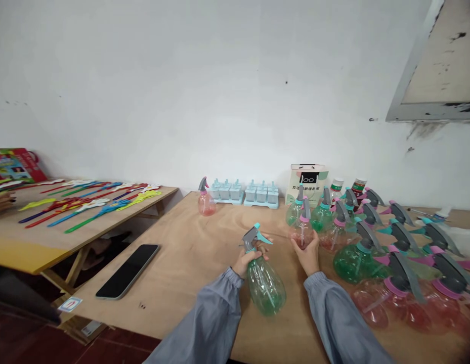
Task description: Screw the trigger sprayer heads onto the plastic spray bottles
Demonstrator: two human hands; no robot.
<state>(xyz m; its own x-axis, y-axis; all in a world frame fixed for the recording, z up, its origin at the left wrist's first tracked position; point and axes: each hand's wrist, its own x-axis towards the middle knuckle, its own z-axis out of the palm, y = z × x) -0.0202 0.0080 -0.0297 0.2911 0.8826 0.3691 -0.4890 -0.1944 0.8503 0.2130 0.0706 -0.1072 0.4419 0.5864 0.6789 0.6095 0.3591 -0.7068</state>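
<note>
I see my left hand [253, 257] with fingers clamped around the neck of the green bottle [267, 287]; its body tilts below them. My right hand [307, 254] has fingers closed about the pink bottle [301, 234]. Other bottles [354, 262] stand right of those fingers. The phone [128, 271] lies left of the left fingers.

Green see-through spray bottle [266, 288], grey head [251, 236], teal trigger [264, 239]. Pinkish bottle [301, 232], pink collar [304, 219]. Sleeves [215, 316] plain, kinda greyish blue.

On the table [174, 283], a phone [127, 271] lies left of spray bottles [350, 265].
</note>
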